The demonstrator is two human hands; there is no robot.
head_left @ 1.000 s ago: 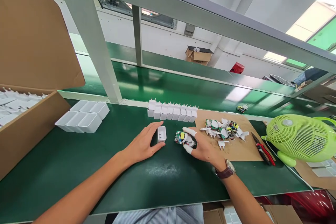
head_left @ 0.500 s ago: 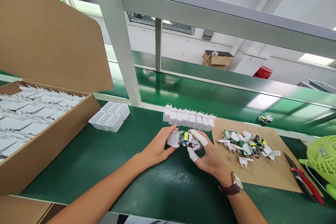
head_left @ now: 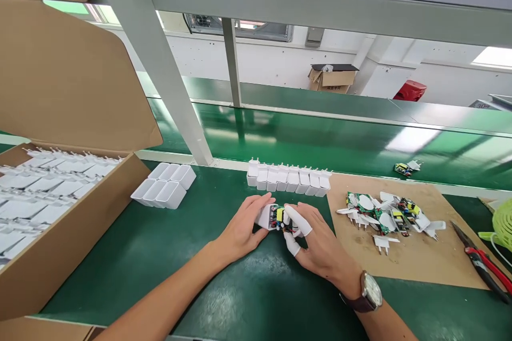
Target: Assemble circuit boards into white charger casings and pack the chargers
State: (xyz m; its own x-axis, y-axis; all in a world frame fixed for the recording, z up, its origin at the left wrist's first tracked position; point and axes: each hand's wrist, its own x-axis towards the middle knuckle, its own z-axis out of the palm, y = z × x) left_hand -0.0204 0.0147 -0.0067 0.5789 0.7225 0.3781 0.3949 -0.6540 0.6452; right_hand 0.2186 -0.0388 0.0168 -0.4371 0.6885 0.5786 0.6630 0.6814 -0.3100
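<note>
My left hand (head_left: 240, 229) is closed around a white plastic charger case (head_left: 263, 217), its open end facing right. My right hand (head_left: 322, 245), with white covers on the thumb and index finger, grips a small circuit board (head_left: 277, 217) with a yellow part on it. The board's left end meets the case's opening; how deep it sits inside is hidden. Just beyond the hands stands a row of white plug-adapter cases (head_left: 288, 178) with pins upward. To the left sits a group of open white cases (head_left: 164, 185).
At left, an open cardboard box (head_left: 76, 213) holds many white plug parts. On a brown cardboard sheet (head_left: 352, 261) lie several circuit boards with plug pieces (head_left: 388, 216). Red-handled pliers (head_left: 482, 261) and a green fan (head_left: 503, 229) are at far right. A metal post (head_left: 160, 64) rises behind.
The circuit board has moved left toward the case, and less of it shows. My right fingers have shifted left over it. The camera view has tilted slightly.
</note>
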